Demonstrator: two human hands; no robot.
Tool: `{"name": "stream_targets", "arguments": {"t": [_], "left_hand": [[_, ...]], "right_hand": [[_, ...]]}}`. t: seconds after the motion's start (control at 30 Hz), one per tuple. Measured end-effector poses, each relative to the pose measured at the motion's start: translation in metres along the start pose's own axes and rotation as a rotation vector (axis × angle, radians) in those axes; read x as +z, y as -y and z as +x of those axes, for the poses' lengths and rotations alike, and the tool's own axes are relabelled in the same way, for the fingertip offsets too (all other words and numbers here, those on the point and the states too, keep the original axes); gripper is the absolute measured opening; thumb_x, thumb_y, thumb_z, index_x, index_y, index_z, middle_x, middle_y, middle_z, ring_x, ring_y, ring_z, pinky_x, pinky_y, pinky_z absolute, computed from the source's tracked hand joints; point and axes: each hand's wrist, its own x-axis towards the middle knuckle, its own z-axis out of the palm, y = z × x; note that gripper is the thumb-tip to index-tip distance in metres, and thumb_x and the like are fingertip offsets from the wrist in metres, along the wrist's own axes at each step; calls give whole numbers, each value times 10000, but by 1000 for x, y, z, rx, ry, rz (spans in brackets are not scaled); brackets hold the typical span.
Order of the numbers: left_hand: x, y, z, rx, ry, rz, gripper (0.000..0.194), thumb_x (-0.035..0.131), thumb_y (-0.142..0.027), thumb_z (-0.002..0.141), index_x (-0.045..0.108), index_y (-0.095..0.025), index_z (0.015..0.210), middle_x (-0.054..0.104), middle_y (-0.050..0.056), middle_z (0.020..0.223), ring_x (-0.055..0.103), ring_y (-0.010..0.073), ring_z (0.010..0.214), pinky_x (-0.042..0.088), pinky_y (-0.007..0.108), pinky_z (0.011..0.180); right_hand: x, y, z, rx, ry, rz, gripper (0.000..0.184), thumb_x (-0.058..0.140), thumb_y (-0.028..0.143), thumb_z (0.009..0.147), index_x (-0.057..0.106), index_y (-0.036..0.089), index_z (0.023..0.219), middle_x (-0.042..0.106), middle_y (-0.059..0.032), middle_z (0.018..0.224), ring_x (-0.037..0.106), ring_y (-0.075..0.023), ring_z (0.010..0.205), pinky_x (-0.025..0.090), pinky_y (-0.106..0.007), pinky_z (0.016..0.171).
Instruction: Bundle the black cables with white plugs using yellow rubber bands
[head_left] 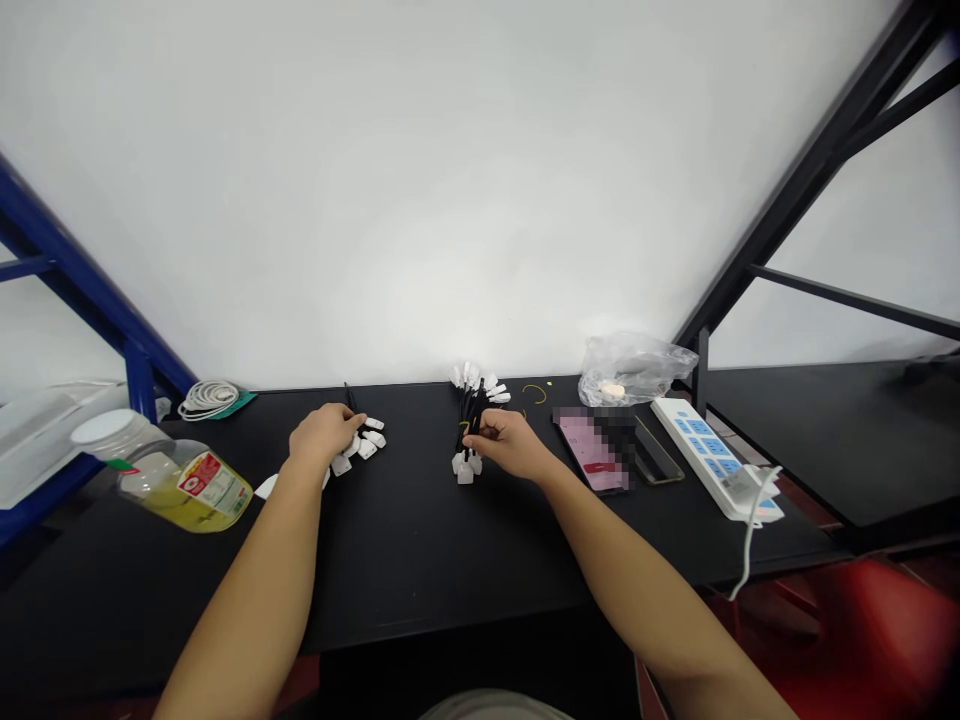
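Observation:
My right hand (510, 443) pinches a bundle of short black cables (469, 410) with white ends that fan out at the top and bottom. A yellow band goes round the bundle. To the left, my left hand (324, 435) is closed over a second group of the same cables. One thin black length (349, 396) sticks up past its fingertips, and several white ends (366, 446) lie loose beside and below the fingers. My palm and wrist hide part of this group.
A phone (589, 448) and another dark phone-like device (656, 450) lie right of my right hand, near a white power strip (712, 450) and a clear plastic bag (637, 362). At left are a plastic jug of yellow liquid (184, 485) and a coiled white cable (210, 398). Yellow bands (535, 388) lie behind.

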Motion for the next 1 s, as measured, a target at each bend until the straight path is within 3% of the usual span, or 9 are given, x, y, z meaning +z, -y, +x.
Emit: {"name": "stream_targets", "arguments": {"t": [0.27,0.4,0.5,0.6,0.73,0.87,1.0], "left_hand": [[4,-1,2,87,4,-105,311,694,-399,679,769,-268,951,754,107,1071,683,350,976,494,395,741],[-3,-8,-7,123,-186,-258,292,652,-357,719,759,-251,969,755,93,1051,679,340,980,494,412,771],[0,-28,-22,286,-312,-532,300,613,-356,770,736,-226,1010,747,63,916,677,241,819,501,356,753],[14,-58,-46,500,-150,-774,309,640,-392,760,717,-181,973,709,39,803,608,160,638,480,280,615],[33,-88,-75,705,166,-769,205,663,-347,762,691,-166,853,632,-7,653,530,110,551,402,226,524],[41,-92,-83,736,315,-737,150,659,-311,791,679,-167,827,630,-13,618,555,110,550,382,217,505],[45,-90,-79,668,476,-818,189,702,-332,787,646,-158,836,686,26,628,659,158,603,482,253,561]], "right_hand": [[0,-1,0,-5,1,-8,337,692,332,821,466,188,618,445,55,613,389,-89,569,296,-232,529],[0,1,0,-11,-5,-13,317,688,338,823,490,186,627,448,53,614,391,-90,570,303,-231,533],[1,2,0,-1,-9,-14,327,688,345,819,483,186,620,456,51,615,402,-91,573,310,-230,534],[2,2,0,9,-16,-9,342,686,353,817,469,186,612,459,50,610,406,-90,570,310,-226,529],[1,0,0,7,-22,-4,314,682,345,821,495,183,628,474,49,605,406,-90,563,313,-224,525],[0,0,-1,-31,3,-17,261,690,325,820,552,177,656,483,42,609,427,-99,578,328,-227,540],[0,-1,-1,-26,37,21,197,694,343,831,645,165,762,503,29,648,443,-105,602,346,-223,543]]}}
